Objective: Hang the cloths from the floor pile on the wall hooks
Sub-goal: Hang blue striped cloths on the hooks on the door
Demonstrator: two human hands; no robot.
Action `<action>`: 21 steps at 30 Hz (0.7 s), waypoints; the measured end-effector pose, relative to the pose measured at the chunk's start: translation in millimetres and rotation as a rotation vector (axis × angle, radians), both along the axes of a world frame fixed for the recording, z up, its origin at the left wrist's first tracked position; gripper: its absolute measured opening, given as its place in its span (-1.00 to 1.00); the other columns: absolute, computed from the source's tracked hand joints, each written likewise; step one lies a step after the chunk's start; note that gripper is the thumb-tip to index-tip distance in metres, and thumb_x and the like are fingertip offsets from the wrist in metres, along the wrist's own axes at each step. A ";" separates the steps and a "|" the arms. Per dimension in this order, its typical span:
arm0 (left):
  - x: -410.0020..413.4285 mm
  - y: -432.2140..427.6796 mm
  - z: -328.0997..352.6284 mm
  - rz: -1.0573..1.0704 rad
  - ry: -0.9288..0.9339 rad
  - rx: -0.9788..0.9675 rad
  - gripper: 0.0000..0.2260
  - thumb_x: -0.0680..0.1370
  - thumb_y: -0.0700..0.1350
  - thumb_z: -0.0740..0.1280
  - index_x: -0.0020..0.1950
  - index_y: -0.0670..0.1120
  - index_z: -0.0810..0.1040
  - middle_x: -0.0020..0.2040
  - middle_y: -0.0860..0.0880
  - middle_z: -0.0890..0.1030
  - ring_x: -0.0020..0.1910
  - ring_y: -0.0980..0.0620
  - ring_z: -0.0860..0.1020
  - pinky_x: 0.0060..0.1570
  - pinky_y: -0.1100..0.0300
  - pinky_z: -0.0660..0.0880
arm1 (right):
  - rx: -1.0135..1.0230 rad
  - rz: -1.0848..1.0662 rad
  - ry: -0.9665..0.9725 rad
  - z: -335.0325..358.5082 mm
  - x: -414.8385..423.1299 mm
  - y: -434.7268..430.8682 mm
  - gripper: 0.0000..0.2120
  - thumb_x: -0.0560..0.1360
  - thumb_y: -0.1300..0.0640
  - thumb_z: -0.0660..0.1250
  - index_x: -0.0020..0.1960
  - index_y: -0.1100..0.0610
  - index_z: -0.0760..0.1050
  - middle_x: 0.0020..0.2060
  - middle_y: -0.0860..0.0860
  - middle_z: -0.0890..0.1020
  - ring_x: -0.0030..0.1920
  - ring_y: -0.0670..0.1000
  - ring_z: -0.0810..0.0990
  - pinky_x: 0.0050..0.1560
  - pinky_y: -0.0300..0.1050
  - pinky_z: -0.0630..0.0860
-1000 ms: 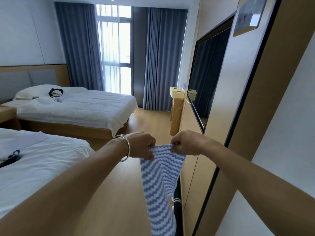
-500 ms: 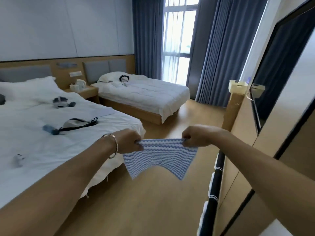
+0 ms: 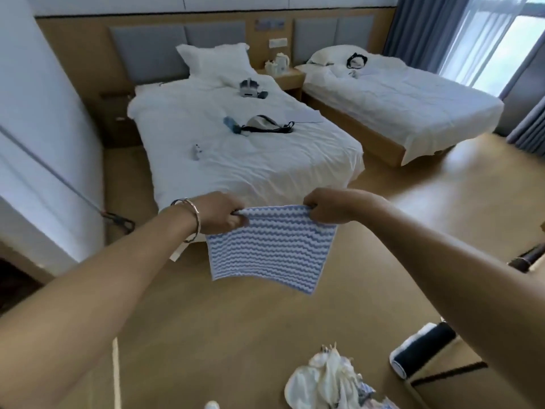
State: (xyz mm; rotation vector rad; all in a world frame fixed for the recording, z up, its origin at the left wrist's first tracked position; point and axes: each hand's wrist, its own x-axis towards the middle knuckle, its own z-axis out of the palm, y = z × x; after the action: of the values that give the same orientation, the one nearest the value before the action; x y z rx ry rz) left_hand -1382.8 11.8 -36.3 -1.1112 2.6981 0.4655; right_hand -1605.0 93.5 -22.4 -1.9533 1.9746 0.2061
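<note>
Swung from the wall toward the beds [image 3: 250,160], the view now shows the blue-and-white striped cloth [image 3: 268,249] spread in the air above the wooden floor [image 3: 413,219], the left hand [image 3: 222,214] and right hand [image 3: 327,206] each pinching a top corner. No hook is visible, so turning back blind risks treading on the floor pile [image 3: 327,379].

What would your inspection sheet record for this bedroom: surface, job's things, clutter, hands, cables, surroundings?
Surface: wooden floor.
Job's things: striped cloth held spread out; cloth pile on the floor; no hooks in view.
Clutter: bag and grey gadget on the near bed; dark roll on the floor.
Hands: left hand and right hand each grip a top corner of the cloth.
Cables: dark cord-like loop at the wall's foot.
Surroundings: second bed, nightstand, curtains.
</note>
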 end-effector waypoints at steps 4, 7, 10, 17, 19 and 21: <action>55.5 5.7 5.5 0.093 0.001 0.032 -0.74 0.59 -0.02 0.23 -0.29 -0.02 0.40 -0.30 0.00 0.48 -0.33 0.07 0.40 -0.35 0.22 0.24 | -0.039 0.115 0.032 7.0 53.9 -16.9 -0.86 0.56 0.21 0.13 -0.11 0.15 0.43 -0.26 0.01 0.45 -0.15 0.06 0.43 -0.15 -0.12 0.30; 102.1 5.4 9.2 0.151 0.020 0.030 -0.73 0.59 0.01 0.24 -0.27 -0.08 0.42 -0.31 -0.01 0.47 -0.31 0.01 0.41 -0.35 0.20 0.23 | -0.052 0.163 0.072 15.5 98.5 -28.6 -0.86 0.55 0.21 0.13 -0.15 0.14 0.40 -0.31 -0.04 0.40 -0.17 0.05 0.41 -0.26 -0.14 0.27; 159.9 6.8 10.8 0.194 0.031 0.022 -0.72 0.60 0.03 0.22 -0.21 -0.14 0.41 -0.25 -0.10 0.47 -0.26 -0.05 0.39 -0.34 0.17 0.21 | -0.065 0.204 0.109 19.9 155.2 -38.1 -0.86 0.55 0.21 0.12 -0.13 0.17 0.43 -0.29 0.00 0.42 -0.16 0.06 0.42 -0.30 -0.15 0.27; 333.5 18.5 12.7 0.370 0.058 -0.001 -0.68 0.60 0.03 0.21 -0.29 -0.11 0.35 -0.35 -0.02 0.40 -0.35 0.01 0.35 -0.36 0.15 0.19 | -0.109 0.336 0.134 22.3 333.9 -56.4 -0.85 0.55 0.25 0.08 -0.18 0.16 0.33 -0.22 0.02 0.41 -0.14 0.08 0.39 -0.32 -0.14 0.25; 387.5 28.3 12.4 0.441 0.054 0.010 -0.67 0.60 0.04 0.21 -0.28 -0.12 0.35 -0.36 -0.02 0.38 -0.38 0.03 0.33 -0.38 0.16 0.18 | -0.114 0.392 0.128 21.3 389.9 -60.4 -0.90 0.56 0.24 0.08 -0.08 0.14 0.36 -0.14 0.06 0.42 -0.12 0.07 0.40 -0.22 -0.15 0.27; 442.0 41.6 9.6 0.533 0.078 0.022 -0.66 0.59 0.06 0.22 -0.31 -0.10 0.37 -0.36 -0.04 0.42 -0.36 0.03 0.36 -0.36 0.14 0.20 | -0.104 0.454 0.116 20.2 444.5 -62.7 -0.87 0.56 0.23 0.08 -0.02 0.16 0.41 -0.11 0.08 0.45 -0.11 0.07 0.42 -0.22 -0.14 0.30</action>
State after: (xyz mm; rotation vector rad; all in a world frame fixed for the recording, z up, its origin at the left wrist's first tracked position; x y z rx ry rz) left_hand -940.8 53.5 -26.7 -1.8434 2.4218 0.6224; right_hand -1160.5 30.8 -2.3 -2.4884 1.6043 0.3419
